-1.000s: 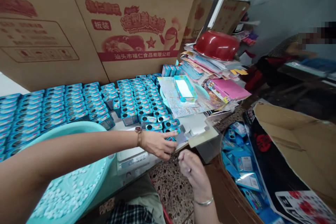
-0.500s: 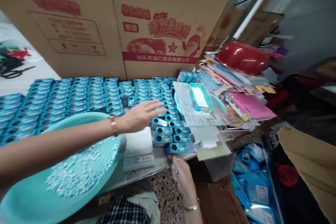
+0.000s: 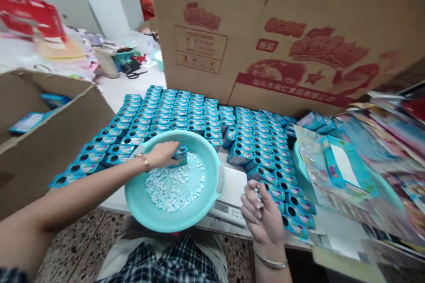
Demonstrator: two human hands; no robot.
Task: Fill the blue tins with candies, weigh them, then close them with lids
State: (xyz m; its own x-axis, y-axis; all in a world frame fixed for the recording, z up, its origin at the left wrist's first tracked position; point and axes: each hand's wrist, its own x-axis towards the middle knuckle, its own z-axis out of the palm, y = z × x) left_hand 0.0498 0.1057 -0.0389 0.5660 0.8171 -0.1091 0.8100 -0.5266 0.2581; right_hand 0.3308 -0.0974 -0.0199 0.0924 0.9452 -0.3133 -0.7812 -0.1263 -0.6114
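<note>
My left hand (image 3: 162, 155) is closed on a small blue box (image 3: 181, 155), held over the far part of a turquoise basin (image 3: 172, 223). Loose small white tablets (image 3: 172, 188) are spread over the basin's bottom. My right hand (image 3: 260, 210) is raised palm up beside the basin, its fingers curled around a few white tablets (image 3: 257, 192). Just behind the right hand lies a white digital scale (image 3: 232, 185), partly covered by the basin rim. Rows of blue boxes (image 3: 179, 112) with dark round windows stand behind the basin.
A large printed cardboard box (image 3: 245, 66) stands behind the rows. At left is an open carton (image 3: 56, 137) with blue packs inside. Stacked printed sheets (image 3: 361, 119) and a larger turquoise box (image 3: 345, 166) lie at right. Scissors (image 3: 136, 74) rest on the far table.
The view has turned left. My left hand has gone from above the rows of boxes to the basin and now holds a box. My right hand has risen from the table edge.
</note>
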